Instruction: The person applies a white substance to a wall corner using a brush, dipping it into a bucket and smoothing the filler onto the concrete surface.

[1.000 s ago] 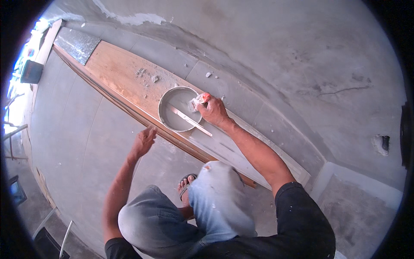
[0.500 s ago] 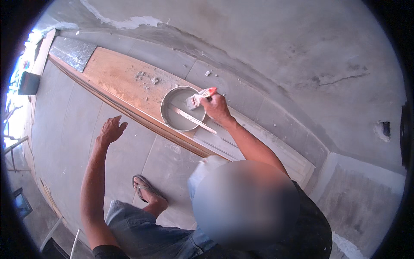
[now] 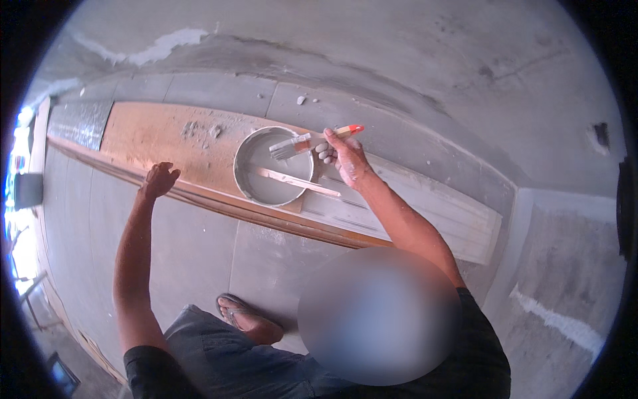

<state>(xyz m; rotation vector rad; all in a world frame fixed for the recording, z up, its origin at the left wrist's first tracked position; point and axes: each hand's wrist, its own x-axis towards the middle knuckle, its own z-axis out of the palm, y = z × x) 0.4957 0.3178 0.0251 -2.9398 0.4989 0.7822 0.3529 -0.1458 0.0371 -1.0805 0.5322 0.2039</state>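
Note:
My right hand (image 3: 347,157) grips a flat paintbrush (image 3: 302,143) by its wooden, red-tipped handle. The brush's bristles are coated grey and hang over a round bucket (image 3: 237,174). Inside the bucket is a wet grey mix (image 3: 262,191). A narrow wooden stick (image 3: 299,183) slants out of the mix, resting across the near right rim. My left hand (image 3: 159,180) holds nothing; its fingers are loosely apart beside the near edge of the long brown board (image 3: 153,133) under the bucket. From this angle I cannot tell whether it touches the board.
Lumps of dried mortar (image 3: 214,131) lie on the board behind the bucket. A speckled grey sheet (image 3: 80,123) covers its left end, pale panels (image 3: 425,209) its right. A patched grey wall (image 3: 399,60) rises along the far side. My sandalled foot (image 3: 249,322) stands on the tiled floor.
The paintbrush has turned in my right hand to lie flatter, bristles pointing left. My left hand has moved toward the board's edge. The whole view has shifted and rotated slightly.

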